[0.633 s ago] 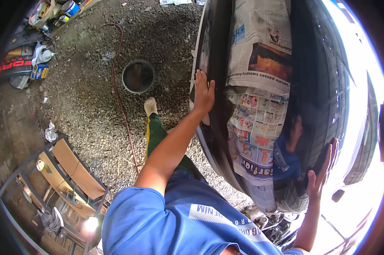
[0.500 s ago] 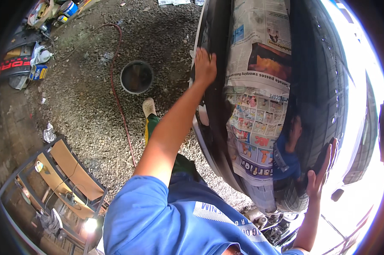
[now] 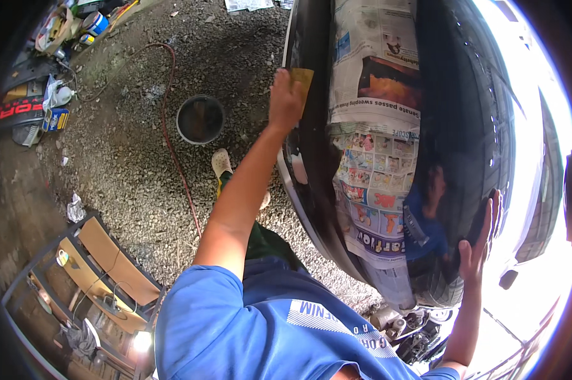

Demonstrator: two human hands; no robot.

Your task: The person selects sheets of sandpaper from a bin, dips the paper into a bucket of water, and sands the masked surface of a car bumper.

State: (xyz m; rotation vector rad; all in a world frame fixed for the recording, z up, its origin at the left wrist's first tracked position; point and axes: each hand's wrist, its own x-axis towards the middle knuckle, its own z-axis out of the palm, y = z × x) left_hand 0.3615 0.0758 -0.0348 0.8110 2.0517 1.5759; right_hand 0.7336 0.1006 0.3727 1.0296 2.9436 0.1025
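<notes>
My left hand (image 3: 286, 104) is at the left edge of a long, dark glossy vehicle body panel (image 3: 311, 149). It holds a yellow-brown sheet of sandpaper (image 3: 304, 83), which sticks out past the fingers over the panel. Overlapping newspaper (image 3: 374, 152) covers a lengthwise strip down the middle of the bodywork. Against the glossy right side rests my right hand (image 3: 479, 244), fingers stretched out and the thumb apart, with nothing in it. The panel mirrors part of my arm and blue shirt.
A round bucket (image 3: 201, 120) stands on the gravel (image 3: 140, 152), beside a thin red hose (image 3: 171, 126). At lower left is a dark frame with brown boards (image 3: 118, 259) and a lit lamp (image 3: 143, 341). Cans and boxes (image 3: 57, 120) lie at upper left; mechanical parts (image 3: 419, 332) show below the bodywork.
My left hand has drawn slightly left and tilted, so the sandpaper now shows beside its fingers. My right hand stays on the panel's side. The whole view has shifted a little.
</notes>
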